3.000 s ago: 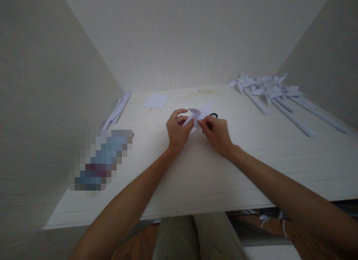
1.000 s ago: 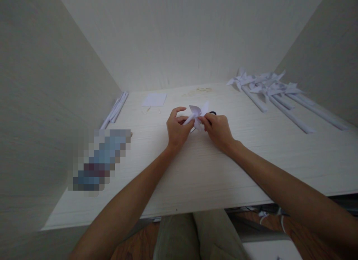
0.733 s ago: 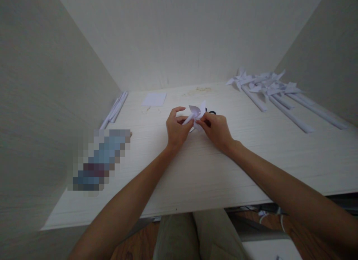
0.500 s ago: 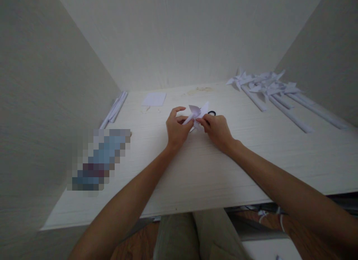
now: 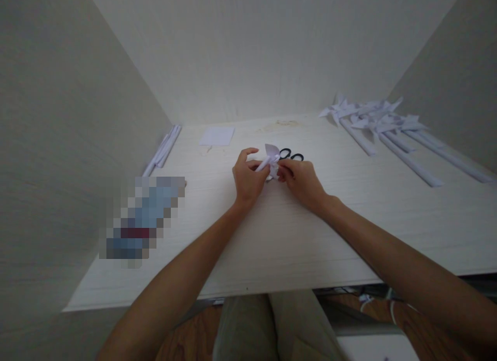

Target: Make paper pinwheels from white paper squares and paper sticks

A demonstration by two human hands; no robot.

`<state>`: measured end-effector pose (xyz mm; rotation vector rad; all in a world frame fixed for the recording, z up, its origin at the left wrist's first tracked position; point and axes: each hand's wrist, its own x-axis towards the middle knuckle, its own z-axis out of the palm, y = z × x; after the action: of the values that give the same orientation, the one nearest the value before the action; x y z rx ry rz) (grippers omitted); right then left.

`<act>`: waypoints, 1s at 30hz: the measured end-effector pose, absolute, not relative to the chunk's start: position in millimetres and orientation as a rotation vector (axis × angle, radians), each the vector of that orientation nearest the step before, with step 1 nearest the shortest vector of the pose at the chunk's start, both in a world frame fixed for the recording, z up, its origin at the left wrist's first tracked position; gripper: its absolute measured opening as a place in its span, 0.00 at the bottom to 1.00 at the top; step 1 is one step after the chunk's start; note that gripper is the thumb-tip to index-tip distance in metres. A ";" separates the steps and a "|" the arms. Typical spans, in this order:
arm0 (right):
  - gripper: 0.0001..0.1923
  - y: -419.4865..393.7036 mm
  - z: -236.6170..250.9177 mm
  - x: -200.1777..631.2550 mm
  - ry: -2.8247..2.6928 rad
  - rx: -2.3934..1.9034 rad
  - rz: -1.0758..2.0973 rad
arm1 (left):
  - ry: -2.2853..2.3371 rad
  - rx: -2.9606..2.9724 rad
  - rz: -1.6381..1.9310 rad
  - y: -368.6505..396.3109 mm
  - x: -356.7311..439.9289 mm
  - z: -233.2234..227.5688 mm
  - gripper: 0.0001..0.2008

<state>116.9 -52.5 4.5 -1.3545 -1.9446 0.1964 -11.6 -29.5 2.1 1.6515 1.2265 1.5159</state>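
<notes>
A white paper pinwheel (image 5: 273, 153) is between my two hands over the middle of the table. My left hand (image 5: 248, 178) is closed on it, thumb and fingers pinching a folded part near its centre, with the index finger raised. From the other side my right hand (image 5: 303, 178) pinches one of the paper blades, its fingertips folded in close to the centre. My fingers hide part of the pinwheel. Just behind it lie scissors (image 5: 285, 153), only their black handle loops plainly showing.
Several finished pinwheels (image 5: 376, 115) with rolled paper sticks (image 5: 411, 161) lie at the back right. Rolled paper tubes (image 5: 165, 148) rest along the left wall. A square paper sheet (image 5: 217, 136) lies at the back left, and a blurred-out object (image 5: 147, 221) lies at the left.
The blade by my right hand has been drawn down toward the pinwheel's centre, uncovering both scissor handles. The whole view has shifted slightly.
</notes>
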 end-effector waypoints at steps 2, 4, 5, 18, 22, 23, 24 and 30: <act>0.08 -52.0 2.8 118.0 -1.891 -1.351 0.252 | 1.224 1.668 1.520 -29.3 -11.9 1.3 0.17; 0.07 -51.7 2.3 118.4 -1.860 -1.362 0.264 | 1.219 1.682 1.520 -29.6 -11.8 1.0 0.17; 0.08 -51.8 2.7 118.3 -1.863 -1.376 0.250 | 1.216 1.685 1.519 -30.0 -11.6 1.1 0.17; 0.08 -52.8 0.7 116.7 -1.702 -1.323 0.253 | 1.228 1.716 1.523 -32.1 -9.8 3.4 0.17; 0.07 -54.2 1.1 116.4 -1.685 -1.267 0.215 | 1.219 1.727 1.528 -33.2 -9.7 4.4 0.16; 0.07 -54.3 1.4 116.6 -1.707 -1.252 0.179 | 1.215 1.729 1.528 -33.5 -9.6 4.6 0.16; 0.07 -54.2 1.6 117.0 -1.735 -1.241 0.136 | 1.211 1.731 1.529 -33.8 -9.6 4.6 0.16; 0.09 -52.7 2.1 120.4 -1.872 -1.230 -0.048 | 1.177 1.727 1.534 -33.3 -10.0 2.6 0.16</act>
<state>120.4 -52.7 2.1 -1.2296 -1.8719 -0.0484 -10.0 -33.3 2.6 1.7268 1.1771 1.5341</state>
